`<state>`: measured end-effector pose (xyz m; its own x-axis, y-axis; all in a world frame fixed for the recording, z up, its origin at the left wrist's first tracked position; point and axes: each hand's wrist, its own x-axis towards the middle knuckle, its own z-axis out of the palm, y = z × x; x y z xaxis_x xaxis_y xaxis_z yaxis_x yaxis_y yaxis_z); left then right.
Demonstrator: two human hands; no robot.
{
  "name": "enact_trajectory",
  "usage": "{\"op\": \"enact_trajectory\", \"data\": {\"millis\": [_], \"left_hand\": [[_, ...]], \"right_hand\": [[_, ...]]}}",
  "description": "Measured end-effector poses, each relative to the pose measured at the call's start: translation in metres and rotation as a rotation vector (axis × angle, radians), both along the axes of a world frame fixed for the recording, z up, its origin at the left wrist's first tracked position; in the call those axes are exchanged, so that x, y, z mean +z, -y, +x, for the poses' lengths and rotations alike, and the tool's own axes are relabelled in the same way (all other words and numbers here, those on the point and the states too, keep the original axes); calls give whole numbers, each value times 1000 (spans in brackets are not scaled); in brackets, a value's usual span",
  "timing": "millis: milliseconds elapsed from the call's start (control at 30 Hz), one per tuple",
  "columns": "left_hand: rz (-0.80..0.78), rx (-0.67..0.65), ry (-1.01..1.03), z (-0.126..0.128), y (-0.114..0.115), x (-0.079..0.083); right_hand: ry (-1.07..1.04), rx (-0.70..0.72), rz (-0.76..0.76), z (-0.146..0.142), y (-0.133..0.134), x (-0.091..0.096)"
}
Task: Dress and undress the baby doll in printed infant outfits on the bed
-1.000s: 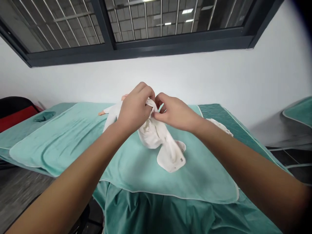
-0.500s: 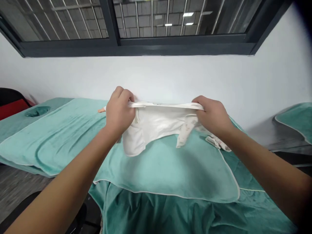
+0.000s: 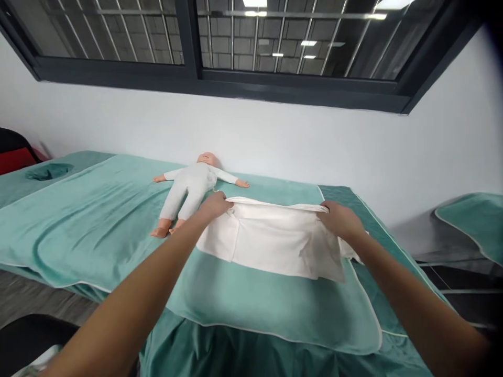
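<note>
In the head view, the left hand (image 3: 216, 205) and right hand (image 3: 342, 219) each grip an upper corner of a white garment (image 3: 271, 238), stretched between them above the near part of a green cover (image 3: 275, 314). A white-clad doll (image 3: 196, 180) lies arms outspread, farther left, near the wall (image 3: 283, 141) below a window (image 3: 275, 86).

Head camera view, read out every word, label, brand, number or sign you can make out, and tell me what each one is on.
None: no readable text shows in this view.
White cloth, held between the left hand and the right hand: no lettering visible.
Doll: none visible.
Green cover: none visible.
Window: none visible on the frame or glass.
</note>
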<state>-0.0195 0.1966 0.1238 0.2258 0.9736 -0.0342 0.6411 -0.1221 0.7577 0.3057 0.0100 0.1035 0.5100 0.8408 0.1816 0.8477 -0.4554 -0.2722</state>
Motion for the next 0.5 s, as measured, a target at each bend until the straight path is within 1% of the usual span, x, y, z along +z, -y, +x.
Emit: {"op": "enact_trajectory", "data": {"millis": [33,67,100,133,167,200,233,267,300,333,400,500], "left_hand": [[35,10,-42,11,4,-10],[131,1,-113,22,10,-20],[263,-15,-186,32,19,-30],[389,-41,-242,42,29,-41],[476,-114,-269,51,39,-52],[503,-227,-276,59,48,-62],[486,-332,-275,66,55,-71],[450,-406,-284,72,59,-79],[430,-438,-308,76,61,-87],[426,-437,-340,79,60,-93],[468,-357,-410,83,52,-102],[503,-222,-461,86,39,-107]], "right_hand": [[45,-7,49,-5,-7,-9],[90,9,116,-13,-13,-18],[115,45,179,-23,-19,-28],[95,96,224,-33,-24,-38],[43,145,265,-44,-29,-48],[-17,190,294,-55,-33,-58],[-71,214,296,-64,-38,-67],[-113,216,274,-71,-42,-75],[-136,198,234,-77,-46,-82],[-139,167,188,-81,-50,-88],[-99,90,131,-85,-57,-97],[-5,5,144,-87,-64,-103]]}}
